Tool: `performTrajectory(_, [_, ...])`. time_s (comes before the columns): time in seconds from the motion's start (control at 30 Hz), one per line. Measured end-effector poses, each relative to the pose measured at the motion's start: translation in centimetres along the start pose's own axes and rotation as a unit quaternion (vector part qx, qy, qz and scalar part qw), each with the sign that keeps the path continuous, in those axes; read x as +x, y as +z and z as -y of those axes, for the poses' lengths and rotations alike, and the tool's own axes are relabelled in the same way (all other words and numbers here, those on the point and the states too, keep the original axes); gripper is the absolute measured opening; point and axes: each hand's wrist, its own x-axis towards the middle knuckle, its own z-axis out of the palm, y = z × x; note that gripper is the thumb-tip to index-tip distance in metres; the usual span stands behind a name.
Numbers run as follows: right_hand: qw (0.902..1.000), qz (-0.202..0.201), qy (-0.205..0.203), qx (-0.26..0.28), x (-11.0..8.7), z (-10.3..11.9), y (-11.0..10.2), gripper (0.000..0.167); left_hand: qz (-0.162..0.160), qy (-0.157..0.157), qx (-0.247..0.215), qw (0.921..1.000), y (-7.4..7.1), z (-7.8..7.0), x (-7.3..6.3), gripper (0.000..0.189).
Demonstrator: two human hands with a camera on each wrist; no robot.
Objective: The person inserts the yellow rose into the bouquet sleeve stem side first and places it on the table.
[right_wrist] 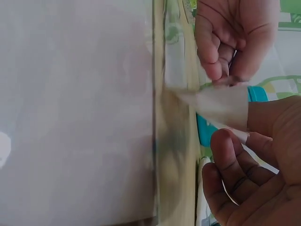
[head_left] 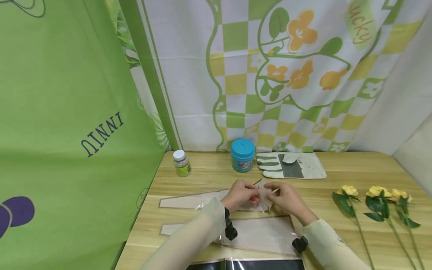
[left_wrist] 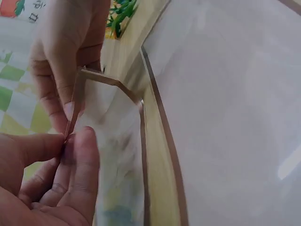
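A translucent tapered flower sleeve with brown edging lies across the table, its wide end lifted between both hands. My left hand pinches the sleeve's edge between thumb and fingers, seen closely in the left wrist view. At the corner of that same end, my right hand holds the film, with its thumb along the brown border in the left wrist view. In the right wrist view the raised film hides part of the right fingers. A second such sleeve lies flat, nearer me, beneath the forearms.
Behind the hands stand a blue lidded tub, a small white-capped jar and a pale work glove. Yellow roses with long stems lie at the right. A black glossy sheet lies along the near edge.
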Motion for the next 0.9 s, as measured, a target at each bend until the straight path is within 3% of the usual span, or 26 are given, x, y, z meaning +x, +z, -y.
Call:
performTrajectory(0.27, [0.9999, -0.002, -0.008, -0.007, -0.3, -0.7, -0.4, 0.028, -0.018, -0.06, -0.073, 0.9954, 0.7, 0.3, 0.6, 0.007])
performTrajectory(0.4, [0.9997, -0.003, -0.021, -0.011, -0.3, -0.6, -0.7, 0.026, -0.003, -0.064, -0.112, 0.9917, 1.2, 0.5, 0.9, 0.007])
performTrajectory(0.6, [0.9993, -0.021, -0.032, 0.001, -1.8, -0.4, -1.9, 0.027, -0.025, -0.072, -0.156, 0.9848, 1.3, 1.0, 1.2, 0.008])
performTrajectory(0.73, [0.9965, -0.061, -0.002, -0.057, -4.8, -0.9, -5.6, 0.033, -0.033, -0.088, -0.167, 0.9815, 0.8, 1.5, 1.0, 0.008])
performTrajectory(0.83, [0.985, -0.09, 0.037, -0.142, -7.3, -2.6, -10.3, 0.033, -0.026, -0.085, -0.175, 0.9805, 0.5, 1.4, 1.1, 0.013])
performTrajectory(0.9, [0.9769, -0.081, 0.07, -0.184, -8.9, -4.1, -13.3, 0.037, -0.02, -0.08, -0.18, 0.9803, 0.4, 1.2, 1.1, 0.015])
